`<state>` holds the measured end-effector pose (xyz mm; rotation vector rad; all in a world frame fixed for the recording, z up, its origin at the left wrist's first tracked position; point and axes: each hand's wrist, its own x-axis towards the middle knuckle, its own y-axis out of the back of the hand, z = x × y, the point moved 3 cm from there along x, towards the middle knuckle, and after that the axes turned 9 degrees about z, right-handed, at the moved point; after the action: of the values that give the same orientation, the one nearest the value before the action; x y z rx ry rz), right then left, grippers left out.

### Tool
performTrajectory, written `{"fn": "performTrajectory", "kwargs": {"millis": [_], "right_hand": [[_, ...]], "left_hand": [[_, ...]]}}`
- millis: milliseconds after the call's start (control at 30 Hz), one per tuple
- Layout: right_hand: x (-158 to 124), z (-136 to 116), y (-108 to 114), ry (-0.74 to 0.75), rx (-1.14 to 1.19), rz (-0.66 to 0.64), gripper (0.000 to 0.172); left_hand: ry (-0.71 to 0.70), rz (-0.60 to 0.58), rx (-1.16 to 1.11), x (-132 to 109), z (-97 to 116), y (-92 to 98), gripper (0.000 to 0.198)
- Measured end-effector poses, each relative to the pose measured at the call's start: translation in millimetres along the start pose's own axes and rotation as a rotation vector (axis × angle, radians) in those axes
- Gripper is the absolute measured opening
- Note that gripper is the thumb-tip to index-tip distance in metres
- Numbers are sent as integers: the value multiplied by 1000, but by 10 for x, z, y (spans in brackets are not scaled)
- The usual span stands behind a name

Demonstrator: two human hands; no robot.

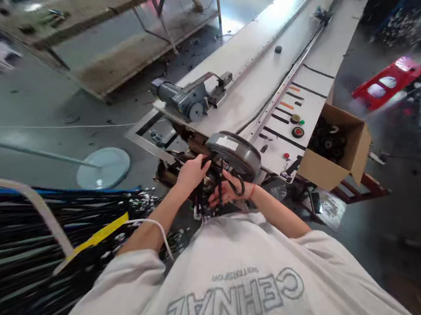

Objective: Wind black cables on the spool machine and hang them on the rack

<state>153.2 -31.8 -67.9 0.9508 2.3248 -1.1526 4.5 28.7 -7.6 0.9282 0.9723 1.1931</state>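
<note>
A round grey hub motor [237, 153] rests at the near end of a long white workbench [262, 77]. Black cables [219, 182] hang from it toward me. My left hand [192, 172] is closed round the cables just left of the motor. My right hand [225, 191] sits below the motor with its fingers curled through a loop of the same black cables. A red string is tied round my right wrist. My white shirt fills the bottom of the view.
A grey motor unit [186, 98] is mounted on the bench. An open cardboard box [338, 149] of dark round parts stands at the right. Bundles of black cables [16, 237] lie at the left. Control buttons [297, 125] sit near the motor. A red tray [387, 82] is far right.
</note>
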Motion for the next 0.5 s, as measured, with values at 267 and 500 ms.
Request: {"fn": "performTrajectory", "kwargs": {"millis": [267, 500], "right_hand": [[-789, 166, 60, 268, -257, 315, 65], [-1479, 174, 557, 776, -21, 823, 56]], "left_hand": [[55, -138, -250, 109, -140, -147, 28], [150, -331, -340, 228, -214, -392, 23]]}}
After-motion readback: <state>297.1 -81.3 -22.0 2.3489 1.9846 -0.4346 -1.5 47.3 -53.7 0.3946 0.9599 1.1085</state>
